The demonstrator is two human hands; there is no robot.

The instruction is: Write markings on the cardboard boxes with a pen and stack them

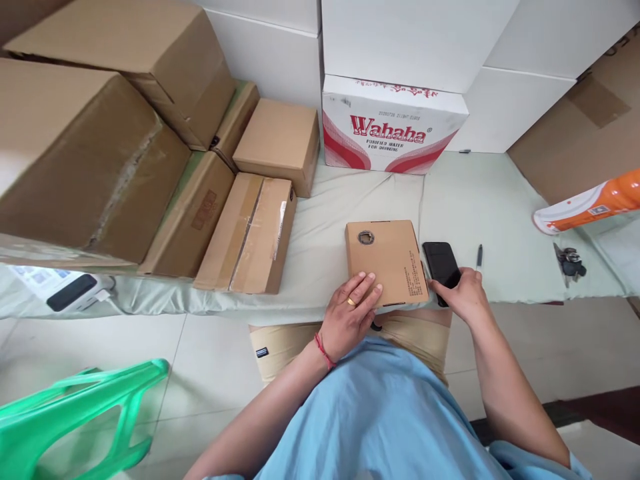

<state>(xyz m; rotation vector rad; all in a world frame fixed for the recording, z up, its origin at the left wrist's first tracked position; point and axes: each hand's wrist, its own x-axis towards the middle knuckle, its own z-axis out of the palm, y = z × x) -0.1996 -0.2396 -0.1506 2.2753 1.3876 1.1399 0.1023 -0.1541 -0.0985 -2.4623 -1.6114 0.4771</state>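
A small brown cardboard box with printed text and a round mark lies at the front edge of the cloth-covered table. Across its lower left corner rests my left hand, fingers stretched flat on the cardboard and holding nothing. Just right of the box is a black smartphone, screen up. My right hand grips its lower end, thumb on the left side and fingers on the right; the fingertips are partly hidden. Beyond that hand lies a pen.
Brown cartons are stacked at the left, with a power bank before them. A Wahaba-style white carton marked "Wahaha" stands behind. Keys and an orange-white canister are at right; a green stool stands lower left.
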